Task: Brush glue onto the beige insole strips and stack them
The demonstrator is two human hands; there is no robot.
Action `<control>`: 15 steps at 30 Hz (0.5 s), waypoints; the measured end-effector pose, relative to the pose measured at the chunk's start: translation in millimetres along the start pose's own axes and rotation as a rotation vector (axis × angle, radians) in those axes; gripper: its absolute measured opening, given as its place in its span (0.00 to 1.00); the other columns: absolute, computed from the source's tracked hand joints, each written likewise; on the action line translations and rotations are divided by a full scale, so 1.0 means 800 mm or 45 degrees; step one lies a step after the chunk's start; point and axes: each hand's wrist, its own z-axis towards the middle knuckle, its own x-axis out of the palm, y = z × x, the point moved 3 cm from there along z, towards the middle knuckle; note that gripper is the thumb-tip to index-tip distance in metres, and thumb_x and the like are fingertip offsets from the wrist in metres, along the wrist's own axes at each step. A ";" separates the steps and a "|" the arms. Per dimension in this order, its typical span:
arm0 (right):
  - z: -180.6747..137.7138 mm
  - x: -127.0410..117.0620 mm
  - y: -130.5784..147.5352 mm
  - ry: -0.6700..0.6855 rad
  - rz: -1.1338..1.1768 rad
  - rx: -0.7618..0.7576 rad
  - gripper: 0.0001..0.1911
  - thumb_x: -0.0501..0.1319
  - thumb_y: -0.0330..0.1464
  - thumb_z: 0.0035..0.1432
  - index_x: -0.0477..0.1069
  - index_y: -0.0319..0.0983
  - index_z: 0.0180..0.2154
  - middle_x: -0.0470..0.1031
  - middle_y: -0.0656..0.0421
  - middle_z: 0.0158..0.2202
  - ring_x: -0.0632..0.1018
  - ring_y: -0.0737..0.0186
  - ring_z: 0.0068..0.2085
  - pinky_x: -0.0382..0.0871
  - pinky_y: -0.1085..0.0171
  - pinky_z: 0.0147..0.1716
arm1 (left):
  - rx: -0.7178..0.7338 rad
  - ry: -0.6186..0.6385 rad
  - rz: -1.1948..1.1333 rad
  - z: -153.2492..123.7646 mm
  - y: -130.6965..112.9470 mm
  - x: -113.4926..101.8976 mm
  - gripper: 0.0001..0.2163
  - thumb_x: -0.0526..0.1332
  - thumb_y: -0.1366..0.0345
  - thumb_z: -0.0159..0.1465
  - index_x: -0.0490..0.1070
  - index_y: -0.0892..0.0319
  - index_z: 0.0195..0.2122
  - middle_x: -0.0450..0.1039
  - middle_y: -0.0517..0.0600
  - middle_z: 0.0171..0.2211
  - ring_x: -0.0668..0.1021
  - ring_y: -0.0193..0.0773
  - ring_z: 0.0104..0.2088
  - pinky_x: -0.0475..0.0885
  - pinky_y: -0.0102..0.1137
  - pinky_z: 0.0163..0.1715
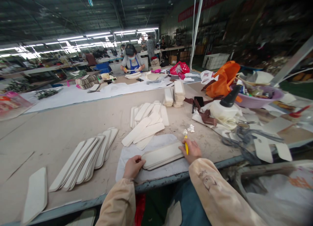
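Observation:
A small stack of long cream-coloured strips (162,156) lies on a white cloth (156,144) at the near edge of the table. My left hand (133,166) presses on the stack's left end with fingers curled. At the stack's right end rests my right hand (192,150), which holds a yellow-handled brush (186,147) with a white tip pointing away from me. Both sleeves are beige.
A fanned row of strips (85,160) lies to the left, a loose pile (146,123) beyond, stacked pieces (174,95) farther back. Scissors (241,134), a glue bottle (226,108), a purple basin (259,98) and an orange bag (223,77) crowd the right. Another person (132,61) works across the table.

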 end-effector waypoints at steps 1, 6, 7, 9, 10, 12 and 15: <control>0.001 0.000 -0.002 0.004 0.011 -0.009 0.14 0.56 0.45 0.59 0.68 0.44 0.41 0.77 0.54 0.37 0.77 0.49 0.43 0.68 0.51 0.49 | 0.007 0.006 -0.014 0.000 0.000 0.000 0.09 0.63 0.58 0.54 0.75 0.58 0.28 0.67 0.43 0.18 0.71 0.35 0.23 0.61 0.27 0.23; 0.011 0.000 -0.008 0.070 0.091 -0.103 0.13 0.57 0.45 0.58 0.67 0.45 0.41 0.77 0.54 0.43 0.77 0.51 0.47 0.71 0.55 0.48 | 0.038 0.034 -0.104 -0.002 0.001 0.002 0.09 0.62 0.58 0.54 0.74 0.58 0.28 0.66 0.42 0.18 0.69 0.33 0.20 0.61 0.27 0.24; 0.012 0.000 -0.008 0.091 0.107 -0.122 0.13 0.58 0.45 0.57 0.67 0.45 0.40 0.77 0.55 0.43 0.77 0.51 0.46 0.71 0.55 0.48 | 0.035 0.036 -0.125 -0.002 0.001 0.002 0.09 0.62 0.58 0.54 0.74 0.58 0.29 0.66 0.42 0.18 0.69 0.33 0.20 0.62 0.27 0.24; 0.015 0.001 -0.008 0.118 0.134 -0.144 0.13 0.59 0.45 0.57 0.66 0.45 0.39 0.78 0.56 0.41 0.77 0.51 0.44 0.71 0.53 0.47 | 0.042 0.019 -0.153 -0.004 0.002 0.003 0.09 0.61 0.57 0.54 0.74 0.58 0.29 0.67 0.42 0.19 0.69 0.33 0.21 0.62 0.27 0.24; 0.016 0.000 -0.008 0.124 0.148 -0.151 0.13 0.59 0.45 0.57 0.66 0.45 0.39 0.78 0.56 0.41 0.78 0.51 0.44 0.71 0.53 0.46 | 0.054 -0.002 -0.154 -0.005 0.003 0.003 0.09 0.61 0.57 0.54 0.74 0.58 0.29 0.68 0.42 0.20 0.70 0.33 0.21 0.63 0.27 0.24; 0.016 -0.001 -0.006 0.129 0.183 -0.166 0.13 0.59 0.45 0.57 0.65 0.45 0.39 0.78 0.55 0.43 0.77 0.52 0.45 0.71 0.53 0.47 | 0.093 -0.053 -0.140 -0.006 0.004 0.003 0.09 0.62 0.57 0.54 0.75 0.58 0.29 0.70 0.43 0.22 0.71 0.34 0.24 0.63 0.27 0.26; 0.014 -0.003 -0.001 0.128 0.237 -0.173 0.12 0.59 0.44 0.58 0.64 0.45 0.39 0.78 0.55 0.44 0.77 0.53 0.47 0.71 0.54 0.47 | 0.116 -0.101 -0.149 -0.006 0.008 0.004 0.09 0.62 0.58 0.54 0.75 0.58 0.29 0.71 0.44 0.24 0.71 0.34 0.25 0.64 0.27 0.28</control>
